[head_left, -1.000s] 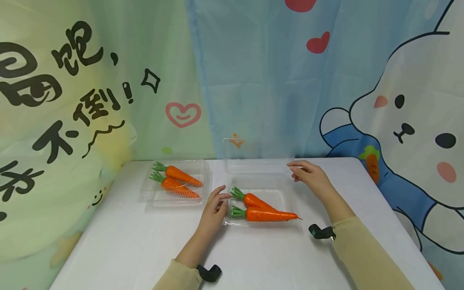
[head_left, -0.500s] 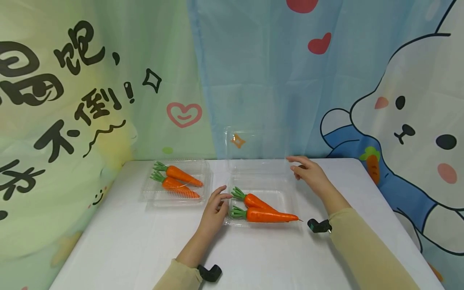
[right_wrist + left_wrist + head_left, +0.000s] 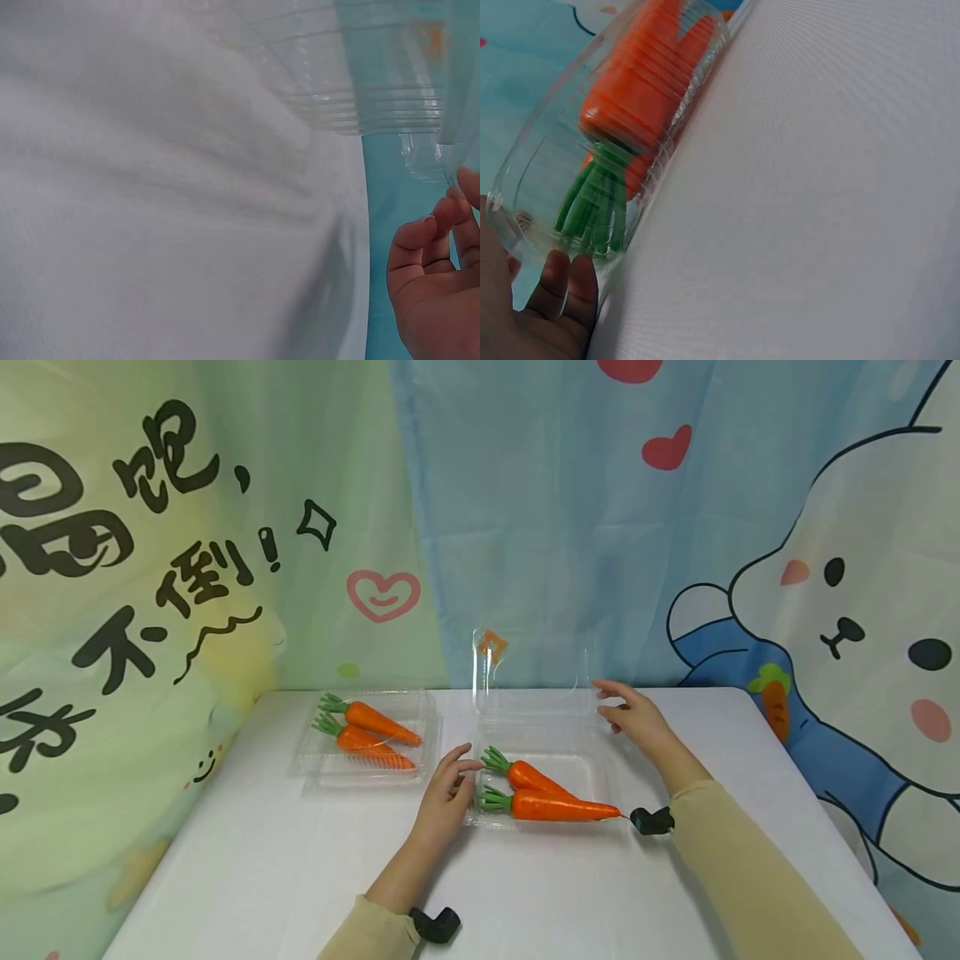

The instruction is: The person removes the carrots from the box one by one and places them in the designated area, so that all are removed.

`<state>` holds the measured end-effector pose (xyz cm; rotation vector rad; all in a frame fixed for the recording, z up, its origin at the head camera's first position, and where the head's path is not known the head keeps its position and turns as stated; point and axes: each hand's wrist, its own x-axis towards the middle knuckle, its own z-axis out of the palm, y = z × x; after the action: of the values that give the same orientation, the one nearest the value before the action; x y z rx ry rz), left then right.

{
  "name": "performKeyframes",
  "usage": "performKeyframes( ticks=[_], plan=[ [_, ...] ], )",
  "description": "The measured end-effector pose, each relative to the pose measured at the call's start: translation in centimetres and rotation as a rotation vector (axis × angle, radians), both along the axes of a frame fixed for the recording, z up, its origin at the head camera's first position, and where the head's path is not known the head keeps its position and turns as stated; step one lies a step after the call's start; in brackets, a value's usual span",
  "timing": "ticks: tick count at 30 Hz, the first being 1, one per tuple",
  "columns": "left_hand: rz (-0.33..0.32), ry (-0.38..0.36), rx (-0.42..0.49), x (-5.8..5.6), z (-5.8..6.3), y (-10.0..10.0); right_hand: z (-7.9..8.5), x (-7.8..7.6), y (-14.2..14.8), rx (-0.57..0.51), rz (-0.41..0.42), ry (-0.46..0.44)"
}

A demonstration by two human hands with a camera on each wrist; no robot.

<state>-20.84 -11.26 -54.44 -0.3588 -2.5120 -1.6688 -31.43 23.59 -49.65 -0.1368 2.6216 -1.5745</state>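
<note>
An opened clear plastic clamshell box [image 3: 592, 764] lies on the table in the head view, its lid [image 3: 532, 703] raised at the back. Two orange carrots [image 3: 562, 806] with green tops lie in the base, and the front one's tip reaches the right rim. My left hand [image 3: 442, 802] holds the base's left side; in the left wrist view its fingers [image 3: 583, 289] are at the box's end by the carrot greens [image 3: 592, 202]. My right hand [image 3: 636, 717] is at the lid's right edge. The right wrist view shows its thumb and fingertips pinching that lid edge [image 3: 427, 159].
A second clear clamshell box [image 3: 307, 764], closed, stands to the left with two carrots [image 3: 375, 722] inside. The white table [image 3: 247, 860] ends at a printed curtain [image 3: 540, 527] behind. Black wrist cameras [image 3: 435, 927] sit on both wrists.
The lid first rose more upright, then shifted slightly; my right hand moved slightly up with its edge. My left hand and the carrots have stayed in place.
</note>
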Motion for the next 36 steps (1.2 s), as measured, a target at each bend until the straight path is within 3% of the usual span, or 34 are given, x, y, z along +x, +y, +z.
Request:
performKeyframes(
  ticks=[10,24,36],
  plan=[
    [0.013,0.011,-0.008,0.0,-0.1,0.0,-0.6,-0.7,-0.1,-0.06,-0.003,-0.085],
    [0.013,0.002,-0.004,0.0,0.0,0.1,-0.4,-1.1,-0.2,-0.038,0.03,-0.145],
    [0.018,-0.002,-0.013,0.0,0.1,0.0,1.1,-1.1,0.4,0.13,0.055,-0.152]
  ],
)
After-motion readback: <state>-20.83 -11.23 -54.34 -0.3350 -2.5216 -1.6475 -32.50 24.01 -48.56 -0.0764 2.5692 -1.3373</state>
